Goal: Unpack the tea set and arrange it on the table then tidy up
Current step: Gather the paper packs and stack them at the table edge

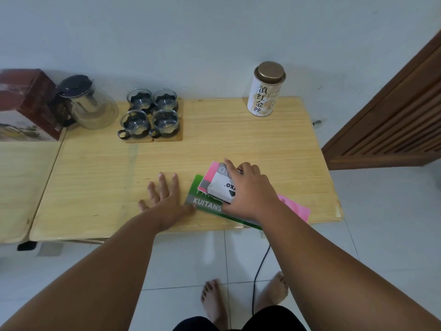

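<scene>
A glass teapot (91,103) with a black lid stands at the table's back left, beside a dark red box (26,103). Several glass cups (152,113) in black holders sit on wooden coasters (167,138) near it. A white tea tin (265,90) with a gold lid stands at the back right. Near the front edge lies a stack: a green receipt book (205,206), a pink booklet (211,172) and a small white box (220,187). My right hand (248,189) grips the white box on the stack. My left hand (164,199) lies flat on the table, thumb touching the green book.
The wooden table (119,175) adjoins a second one (21,187) on the left. A brown slatted wooden panel (393,125) leans at the right. A black cable (259,271) hangs to the white tiled floor by my bare feet (212,299).
</scene>
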